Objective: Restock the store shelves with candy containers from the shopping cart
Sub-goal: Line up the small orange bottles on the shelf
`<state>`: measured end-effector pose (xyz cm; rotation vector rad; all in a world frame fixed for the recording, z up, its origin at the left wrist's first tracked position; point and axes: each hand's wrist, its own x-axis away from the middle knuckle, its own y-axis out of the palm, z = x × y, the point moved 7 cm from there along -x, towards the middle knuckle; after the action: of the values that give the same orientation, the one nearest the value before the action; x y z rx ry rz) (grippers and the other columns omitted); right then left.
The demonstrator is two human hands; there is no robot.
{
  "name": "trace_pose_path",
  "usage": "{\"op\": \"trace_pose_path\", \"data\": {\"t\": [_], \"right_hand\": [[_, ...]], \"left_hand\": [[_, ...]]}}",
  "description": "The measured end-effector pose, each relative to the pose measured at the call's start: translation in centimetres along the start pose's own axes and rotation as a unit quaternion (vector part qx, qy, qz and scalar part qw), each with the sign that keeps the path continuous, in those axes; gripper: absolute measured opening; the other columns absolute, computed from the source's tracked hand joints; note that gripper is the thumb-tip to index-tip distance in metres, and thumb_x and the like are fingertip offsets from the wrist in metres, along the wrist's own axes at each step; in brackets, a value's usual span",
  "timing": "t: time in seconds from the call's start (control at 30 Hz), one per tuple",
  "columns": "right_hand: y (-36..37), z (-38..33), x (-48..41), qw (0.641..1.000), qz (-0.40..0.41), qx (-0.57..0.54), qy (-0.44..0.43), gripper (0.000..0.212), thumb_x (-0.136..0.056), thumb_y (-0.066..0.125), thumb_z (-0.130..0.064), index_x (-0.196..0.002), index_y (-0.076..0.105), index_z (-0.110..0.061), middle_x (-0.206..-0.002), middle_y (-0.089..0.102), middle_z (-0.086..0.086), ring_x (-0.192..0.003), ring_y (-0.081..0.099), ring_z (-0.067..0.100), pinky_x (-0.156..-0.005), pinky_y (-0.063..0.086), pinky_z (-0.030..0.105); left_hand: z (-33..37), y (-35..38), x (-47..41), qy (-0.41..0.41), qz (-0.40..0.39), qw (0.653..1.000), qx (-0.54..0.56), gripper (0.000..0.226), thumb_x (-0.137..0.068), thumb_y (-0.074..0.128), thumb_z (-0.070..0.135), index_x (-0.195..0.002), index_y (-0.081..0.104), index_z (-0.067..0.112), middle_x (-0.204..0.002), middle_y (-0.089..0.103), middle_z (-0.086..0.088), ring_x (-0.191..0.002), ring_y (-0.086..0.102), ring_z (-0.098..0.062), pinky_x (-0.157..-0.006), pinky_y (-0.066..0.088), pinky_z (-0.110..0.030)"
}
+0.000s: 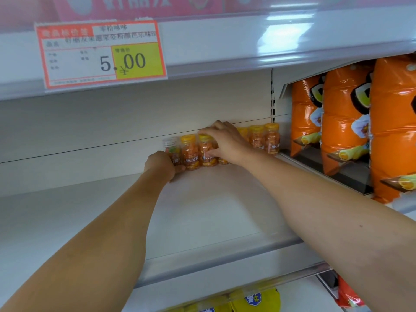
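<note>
**At the back of the shelf: both hands on the candy row**

Across the middle of the view ran a white shelf point(202, 210), bare over most of its board. To its right, on the neighbouring section, stood a rank of tall orange bags point(342, 122), upright and pressed side by side. On the rail of the shelf above hung a red-bordered price tag point(101, 55) reading 5.00, and blurred pink boxes point(139, 5) sat over it. Below the shelf's front edge some yellow packets point(254, 298) showed.

The candy containers point(264, 138) stood upright in a row against the back wall of the shelf, touching one another. They were small clear bottles filled with orange sweets, most with yellow caps.

Both bare forearms reached in from the near edge. The left hand point(161, 164) was at the row's left end, its fingers curled around the white-capped container point(171, 149) standing there. The right hand point(222, 140) arched over the middle of the row and held the yellow-capped container point(206, 154) — fingers point(206, 131) over the cap, thumb pressed to its front. Both held bottles rested on the shelf board.
</note>
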<state>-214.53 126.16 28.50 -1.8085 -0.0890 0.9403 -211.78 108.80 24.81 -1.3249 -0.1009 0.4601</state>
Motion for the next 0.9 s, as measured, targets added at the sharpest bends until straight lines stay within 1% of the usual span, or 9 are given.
{"op": "trace_pose_path", "data": {"t": [0.2, 0.27, 0.37, 0.43, 0.5, 0.57, 0.67, 0.77, 0.9], "right_hand": [[-0.5, -0.1, 0.2, 0.999, -0.016, -0.026, 0.015, 0.067, -0.082, 0.072, -0.030, -0.141, 0.042, -0.026, -0.133, 0.045, 0.005, -0.125, 0.036, 0.025, -0.103, 0.031, 0.033], [-1.8, -0.5, 0.4, 0.998, -0.013, -0.056, 0.028, 0.067, -0.082, 0.071, -0.031, -0.141, 0.041, -0.026, -0.136, 0.043, 0.006, -0.129, 0.032, 0.025, -0.104, 0.029, 0.033], [-3.9, -1.7, 1.4, 0.996, -0.028, -0.075, 0.037, 0.055, -0.085, 0.068, -0.030, -0.136, 0.046, -0.023, -0.135, 0.042, 0.005, -0.129, 0.033, 0.021, -0.098, 0.032, 0.029], [-5.2, -2.5, 2.8, 0.995, -0.052, -0.078, 0.043, 0.042, -0.085, 0.068, -0.032, -0.125, 0.056, -0.023, -0.121, 0.047, 0.001, -0.119, 0.041, 0.018, -0.084, 0.036, 0.025], [-6.9, -3.5, 5.1, 0.991, -0.067, -0.107, 0.045, 0.026, -0.086, 0.068, -0.032, -0.109, 0.064, -0.020, -0.100, 0.051, -0.009, -0.103, 0.052, 0.013, -0.067, 0.037, 0.019], [-8.8, -4.8, 8.1, 0.987, -0.075, -0.134, 0.045, 0.015, -0.086, 0.068, -0.033, -0.091, 0.069, -0.020, -0.082, 0.056, -0.017, -0.085, 0.056, 0.005, -0.060, 0.036, 0.015], [-11.7, -6.9, 13.5, 0.990, -0.063, -0.122, 0.026, 0.026, -0.087, 0.066, -0.038, -0.070, 0.064, -0.018, -0.063, 0.056, -0.012, -0.060, 0.051, 0.001, -0.056, 0.038, 0.021], [-13.5, -8.2, 19.8, 0.993, -0.040, -0.110, 0.024, 0.046, -0.088, 0.063, -0.042, -0.056, 0.048, -0.012, -0.051, 0.039, 0.000, -0.049, 0.036, 0.010, -0.052, 0.025, 0.027], [-13.2, -8.3, 28.8, 0.988, -0.066, -0.122, 0.063, 0.053, -0.089, 0.062, -0.040, -0.051, 0.036, -0.015, -0.046, 0.029, -0.003, -0.045, 0.035, 0.010, -0.048, 0.025, 0.022]], "left_hand": [[0.4, 0.1, 0.3, 0.027, -0.005, 0.999, -0.026, 0.051, -0.086, 0.059, 0.054, -0.101, 0.054, 0.005, -0.095, 0.060, -0.011, -0.103, 0.059, -0.027, -0.072, 0.039, -0.027], [0.1, 0.1, 0.4, 0.015, -0.033, 0.999, -0.032, 0.047, -0.084, 0.062, 0.052, -0.094, 0.055, 0.007, -0.087, 0.057, -0.007, -0.097, 0.061, -0.024, -0.072, 0.040, -0.025], [-0.4, -0.7, 1.4, -0.022, -0.078, 0.997, -0.004, 0.033, -0.080, 0.071, 0.037, -0.083, 0.058, 0.007, -0.066, 0.061, -0.002, -0.067, 0.060, -0.015, -0.073, 0.044, -0.024], [-0.3, -1.5, 3.0, -0.032, -0.106, 0.994, 0.005, 0.032, -0.081, 0.071, 0.030, -0.096, 0.058, 0.005, -0.060, 0.060, -0.003, -0.061, 0.058, -0.015, -0.079, 0.047, -0.026], [0.1, -2.4, 5.4, -0.025, -0.133, 0.989, 0.051, 0.042, -0.084, 0.070, 0.024, -0.114, 0.053, 0.000, -0.073, 0.065, -0.012, -0.063, 0.060, -0.020, -0.081, 0.052, -0.031], [1.4, -3.5, 8.6, 0.007, -0.138, 0.987, 0.087, 0.037, -0.089, 0.064, 0.023, -0.116, 0.051, 0.001, -0.090, 0.067, -0.018, -0.069, 0.062, -0.025, -0.075, 0.054, -0.034], [3.9, -5.7, 15.6, 0.121, -0.018, 0.990, 0.072, 0.026, -0.094, 0.052, 0.031, -0.097, 0.061, 0.007, -0.087, 0.064, -0.013, -0.086, 0.062, -0.030, -0.070, 0.046, -0.031], [4.4, -7.0, 25.0, 0.205, 0.128, 0.956, 0.165, 0.042, -0.094, 0.051, 0.036, -0.070, 0.058, 0.002, -0.067, 0.057, -0.016, -0.073, 0.056, -0.035, -0.059, 0.035, -0.036], [3.3, -3.7, 34.5, 0.269, 0.120, 0.922, 0.250, 0.050, -0.092, 0.054, 0.043, -0.064, 0.058, 0.002, -0.067, 0.057, -0.011, -0.064, 0.051, -0.027, -0.064, 0.036, -0.039]]}}
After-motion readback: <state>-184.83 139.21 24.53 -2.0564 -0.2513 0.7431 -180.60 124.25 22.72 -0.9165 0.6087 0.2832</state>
